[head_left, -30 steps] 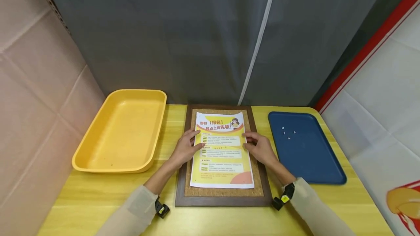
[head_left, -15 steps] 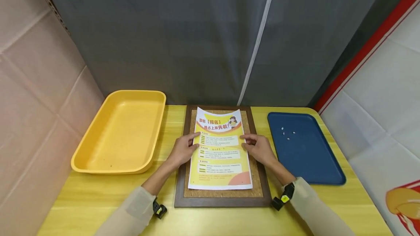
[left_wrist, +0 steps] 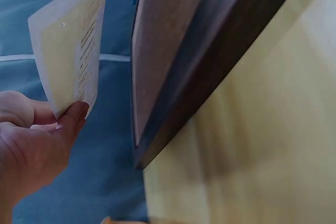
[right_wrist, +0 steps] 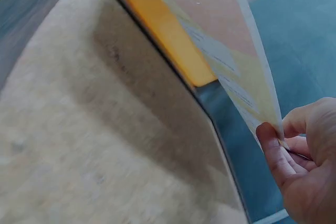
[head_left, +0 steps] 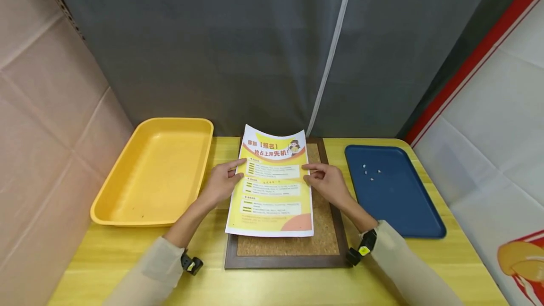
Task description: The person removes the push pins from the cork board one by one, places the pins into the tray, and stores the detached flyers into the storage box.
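- Paper first: the yellow-and-orange printed flyer (head_left: pixel 272 185) is no longer lying flat on the dark-framed cork board (head_left: pixel 323 230); it is now raised off the cork, with its far edge lifted past the frame's top rail and curling a little.
- Compared with half a second ago, the sheet is shifted toward the left, so that a strip of bare cork is uncovered along the right side and below its near edge, while its near left corner overhangs the frame.
- The left hand (head_left: pixel 218 184) is seen pinching the flyer's left edge, thumb on the printed face and fingers curled behind; the left wrist view (left_wrist: pixel 68 56) confirms the sheet is held in the air, apart from the board (left_wrist: pixel 173 72).
- The right hand (head_left: pixel 325 181) is seen pinching the right edge in the same manner, and the right wrist view shows the thumb (right_wrist: pixel 273 150) pressed on the paper (right_wrist: pixel 231 72) above the cork (right_wrist: pixel 105 145).
- Judged from this, the sheet is being lifted clear of the board, and the lift is well under way.
- The deep yellow plastic tray (head_left: pixel 127 202) lies on the wooden bench (head_left: pixel 127 259) just left of the board, and the flat blue tray (head_left: pixel 408 221), with a few small white pieces (head_left: pixel 371 174) in it, lies to the right; both are unmoved.
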`<state>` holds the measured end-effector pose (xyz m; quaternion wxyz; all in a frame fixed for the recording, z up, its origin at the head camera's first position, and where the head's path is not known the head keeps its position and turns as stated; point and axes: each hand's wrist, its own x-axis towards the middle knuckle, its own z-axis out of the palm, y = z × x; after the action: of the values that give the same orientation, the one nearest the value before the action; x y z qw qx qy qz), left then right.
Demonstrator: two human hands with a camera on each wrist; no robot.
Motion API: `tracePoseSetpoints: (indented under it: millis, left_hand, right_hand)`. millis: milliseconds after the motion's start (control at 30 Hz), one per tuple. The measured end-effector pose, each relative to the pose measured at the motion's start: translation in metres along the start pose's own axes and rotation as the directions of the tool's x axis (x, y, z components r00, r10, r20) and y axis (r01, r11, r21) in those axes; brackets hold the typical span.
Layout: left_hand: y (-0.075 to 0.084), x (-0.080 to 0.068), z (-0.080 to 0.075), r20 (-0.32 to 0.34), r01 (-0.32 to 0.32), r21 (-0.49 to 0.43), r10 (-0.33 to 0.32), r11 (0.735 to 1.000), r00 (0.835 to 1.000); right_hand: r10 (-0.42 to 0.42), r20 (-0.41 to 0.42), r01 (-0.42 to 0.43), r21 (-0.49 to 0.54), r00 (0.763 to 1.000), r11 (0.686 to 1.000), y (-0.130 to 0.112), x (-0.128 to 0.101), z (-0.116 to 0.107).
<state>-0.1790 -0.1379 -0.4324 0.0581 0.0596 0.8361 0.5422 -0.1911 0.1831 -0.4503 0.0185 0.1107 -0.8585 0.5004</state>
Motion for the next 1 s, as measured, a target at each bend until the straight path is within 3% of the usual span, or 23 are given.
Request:
tracePoseSetpoints:
  millis: [133,333,567,1000]
  left_hand:
    - [0.006,0.002,-0.019,0.003,-0.004,-0.007,0.004,1.0,1.0]
    - [0.01,0.005,-0.052,-0.044,0.017,0.052,-0.015,0.998,0.999]
    - [0.011,0.004,-0.093,-0.054,0.051,0.033,-0.049,0.998,0.997]
    - [-0.008,0.003,-0.158,-0.109,0.058,0.239,-0.033,0.969,0.994]
  right_hand:
    - [-0.035,0.005,0.035,0.039,0.999,0.999,-0.016,0.012,0.006]
    - [-0.061,0.009,0.06,0.066,0.998,0.996,-0.041,0.028,0.02]
    - [-0.143,0.022,0.141,0.092,0.989,0.986,-0.067,0.05,0.041]
    - [-0.166,0.084,0.153,0.148,0.982,0.977,-0.107,0.084,0.098]
